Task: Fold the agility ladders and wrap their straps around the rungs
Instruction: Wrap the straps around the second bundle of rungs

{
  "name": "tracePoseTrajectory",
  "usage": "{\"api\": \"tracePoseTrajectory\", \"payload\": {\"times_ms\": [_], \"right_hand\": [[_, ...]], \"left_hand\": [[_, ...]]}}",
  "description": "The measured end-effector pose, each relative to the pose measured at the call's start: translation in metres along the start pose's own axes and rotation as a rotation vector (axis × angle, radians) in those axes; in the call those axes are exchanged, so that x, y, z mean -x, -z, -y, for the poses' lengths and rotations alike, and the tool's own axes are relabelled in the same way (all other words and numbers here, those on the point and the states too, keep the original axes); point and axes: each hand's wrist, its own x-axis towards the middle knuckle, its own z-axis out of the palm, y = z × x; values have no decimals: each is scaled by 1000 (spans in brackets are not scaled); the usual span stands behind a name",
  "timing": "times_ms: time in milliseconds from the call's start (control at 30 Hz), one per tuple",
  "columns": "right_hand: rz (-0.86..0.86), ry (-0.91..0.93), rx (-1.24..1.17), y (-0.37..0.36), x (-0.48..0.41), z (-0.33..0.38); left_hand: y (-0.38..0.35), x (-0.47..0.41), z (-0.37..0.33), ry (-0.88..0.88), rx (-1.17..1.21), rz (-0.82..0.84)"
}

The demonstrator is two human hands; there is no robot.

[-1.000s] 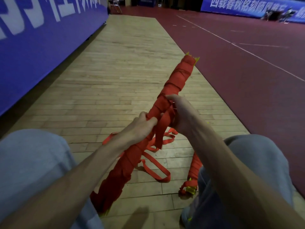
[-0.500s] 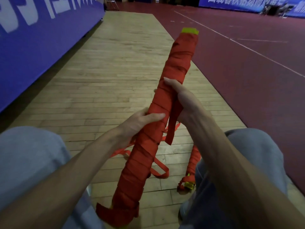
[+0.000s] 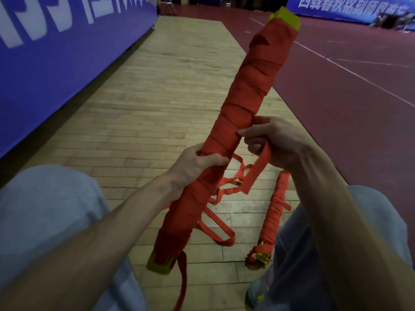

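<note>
Step in hand, as I judge it: winding the last strap round the folded rungs.

Position: the ladder bundle (image 3: pixel 242 122) is held up off the wooden floor (image 3: pixel 157 108) and tilted. Its yellow rung ends (image 3: pixel 288 15) are at the far top, and its near end is low between the knees. Red wrap covers nearly its whole length.

Method notes:
- I would pull the strap taut before each turn.
- Lay each turn flat, with no twist, just overlapping its neighbour.
- Feed slack from the loose loops (image 3: pixel 222 236) on the floor so nothing snags.
- Tuck the tail under a tight turn to finish.

Grip:
- Left hand (image 3: pixel 195 167) is closed round the bundle at about mid-length, thumb across the near face, fingers hidden behind.
- Right hand (image 3: pixel 276 140) sits just right of the bundle, fingers curled, pinching the strap tail (image 3: pixel 258 169). The tail hangs down from it to a free end. The index tip appears to touch the bundle's right edge.

A second wrapped bundle (image 3: pixel 275 212) lies on the floor at near right.
</note>
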Motion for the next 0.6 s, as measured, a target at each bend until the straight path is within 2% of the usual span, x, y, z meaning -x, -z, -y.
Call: {"api": "tracePoseTrajectory", "payload": {"times_ms": [100,167,233,333,433,533,600], "right_hand": [[-156,11,1,-3,0,-2],[-220,11,22,-10,0,-5],[-274,21,107,-19,-2,-11],[-368,17,207,-25,-11,-19],[-405,7,233,-22,-16,-24],[-468,22,362,-22,-15,-31],[-540,57,353,-22,-15,-39]], "left_hand": [[-1,-6,3,-84,-140,-205],[-2,-7,5,-131,-333,-353],[-8,-5,6,-156,-560,-410],[-14,0,10,-164,-750,-320],[-16,-1,16,-211,-797,-197],[-19,1,20,-219,-928,-199],[-22,4,20,-247,-996,-207]]}}
